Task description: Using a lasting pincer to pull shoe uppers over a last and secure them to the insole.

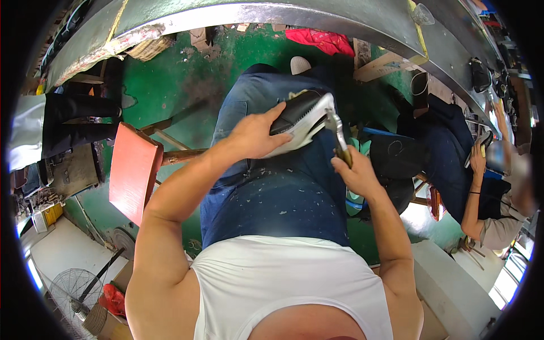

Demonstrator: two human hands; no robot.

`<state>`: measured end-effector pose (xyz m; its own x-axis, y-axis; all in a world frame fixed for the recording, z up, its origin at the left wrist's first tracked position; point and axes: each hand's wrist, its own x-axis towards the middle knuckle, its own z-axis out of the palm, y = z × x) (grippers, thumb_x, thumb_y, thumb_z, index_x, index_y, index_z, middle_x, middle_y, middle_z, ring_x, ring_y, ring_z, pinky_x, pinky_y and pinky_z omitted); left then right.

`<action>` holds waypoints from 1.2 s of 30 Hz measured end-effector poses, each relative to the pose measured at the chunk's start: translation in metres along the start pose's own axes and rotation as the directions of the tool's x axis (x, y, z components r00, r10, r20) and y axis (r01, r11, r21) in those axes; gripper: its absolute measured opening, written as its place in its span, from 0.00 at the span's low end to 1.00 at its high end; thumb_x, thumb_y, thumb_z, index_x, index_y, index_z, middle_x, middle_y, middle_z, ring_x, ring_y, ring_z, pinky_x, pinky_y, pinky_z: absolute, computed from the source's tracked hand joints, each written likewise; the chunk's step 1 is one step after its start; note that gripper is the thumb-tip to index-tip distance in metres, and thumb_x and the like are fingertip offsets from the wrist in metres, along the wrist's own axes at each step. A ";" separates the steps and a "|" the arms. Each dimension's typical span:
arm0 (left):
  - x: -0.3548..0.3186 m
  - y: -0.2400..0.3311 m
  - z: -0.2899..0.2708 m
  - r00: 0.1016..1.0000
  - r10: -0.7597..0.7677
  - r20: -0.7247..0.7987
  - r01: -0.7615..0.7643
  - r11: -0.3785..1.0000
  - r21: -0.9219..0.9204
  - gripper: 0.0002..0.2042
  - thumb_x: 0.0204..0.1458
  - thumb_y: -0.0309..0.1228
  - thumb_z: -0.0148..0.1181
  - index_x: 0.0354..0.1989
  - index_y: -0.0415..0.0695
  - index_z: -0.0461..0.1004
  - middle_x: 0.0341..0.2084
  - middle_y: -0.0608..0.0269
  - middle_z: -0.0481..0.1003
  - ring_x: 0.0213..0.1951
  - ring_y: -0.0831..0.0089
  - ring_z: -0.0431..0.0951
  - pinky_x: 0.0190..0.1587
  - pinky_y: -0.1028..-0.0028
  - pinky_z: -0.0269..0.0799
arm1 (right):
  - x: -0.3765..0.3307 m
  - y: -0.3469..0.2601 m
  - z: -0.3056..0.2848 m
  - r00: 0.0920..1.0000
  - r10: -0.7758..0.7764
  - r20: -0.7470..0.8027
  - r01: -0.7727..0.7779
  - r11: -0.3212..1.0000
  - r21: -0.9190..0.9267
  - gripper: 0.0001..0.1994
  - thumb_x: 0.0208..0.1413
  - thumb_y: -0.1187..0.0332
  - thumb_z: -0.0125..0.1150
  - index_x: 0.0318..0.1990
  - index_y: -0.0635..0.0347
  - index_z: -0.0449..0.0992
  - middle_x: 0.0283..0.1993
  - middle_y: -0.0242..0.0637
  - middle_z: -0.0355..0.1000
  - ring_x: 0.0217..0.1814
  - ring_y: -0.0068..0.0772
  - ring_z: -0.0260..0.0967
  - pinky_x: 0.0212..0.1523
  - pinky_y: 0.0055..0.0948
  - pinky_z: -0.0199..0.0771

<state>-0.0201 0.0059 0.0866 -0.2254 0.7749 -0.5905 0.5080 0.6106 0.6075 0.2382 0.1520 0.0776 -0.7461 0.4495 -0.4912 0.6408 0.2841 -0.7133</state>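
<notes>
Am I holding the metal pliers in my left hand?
No, your right hand holds the metal pliers, while your left hand grasps the dark shoe on your lap.

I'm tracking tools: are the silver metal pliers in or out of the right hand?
In: the right hand grips the silver metal pliers by the handle.

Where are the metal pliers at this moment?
In the head view, the metal pliers are right of centre, in the right hand, their head close to the unfinished shoe.
</notes>
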 end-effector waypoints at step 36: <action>-0.045 -0.077 0.061 0.718 0.551 -0.425 -0.267 0.783 0.562 0.44 0.29 0.28 0.74 0.62 0.34 0.63 0.59 0.48 0.70 0.60 0.53 0.71 0.60 0.57 0.65 | 0.080 -0.150 -0.074 0.678 -0.446 0.584 0.607 -0.108 -0.787 0.20 0.51 0.69 0.57 0.52 0.67 0.74 0.42 0.39 0.69 0.50 0.38 0.69 0.41 0.32 0.77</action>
<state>0.0018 -0.0858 0.0342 -0.2355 0.9622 0.1364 0.9253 0.1791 0.3344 0.0958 0.2077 0.1819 -0.8975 -0.3167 -0.3069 -0.3798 0.9088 0.1726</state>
